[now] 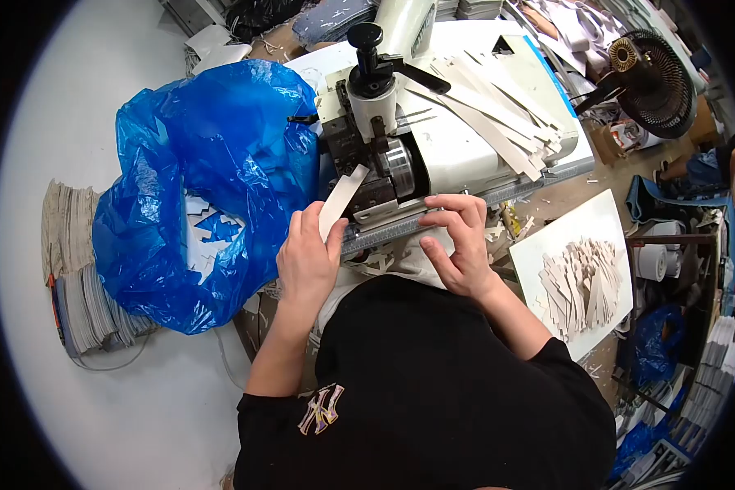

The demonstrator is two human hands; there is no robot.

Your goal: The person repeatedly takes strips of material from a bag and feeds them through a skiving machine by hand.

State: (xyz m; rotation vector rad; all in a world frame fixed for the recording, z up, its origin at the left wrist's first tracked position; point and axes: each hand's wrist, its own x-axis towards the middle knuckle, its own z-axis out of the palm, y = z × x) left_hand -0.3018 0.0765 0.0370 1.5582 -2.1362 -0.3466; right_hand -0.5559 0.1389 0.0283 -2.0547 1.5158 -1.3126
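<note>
A whitish strip [342, 198] is pinched between the thumb and fingers of my left hand [306, 255]. The strip's far end reaches the dark metal feed area of a pale bench machine [465, 151], beside its shiny round drum [399, 167]. Over the machine's front edge, my right hand [461, 242] has its fingers spread and curved, holding nothing I can see. Below both hands runs a metal ruler bar [384, 233] along the front. More loose strips [498, 114] lie on top of the machine to the right.
A blue plastic bag [253, 155] with white offcuts inside stands left of the machine. At right, a white board [580, 214] bears a heap of strips [584, 286]. A black fan [655, 84] is at the upper right, and stacked sheets [110, 302] stand at far left.
</note>
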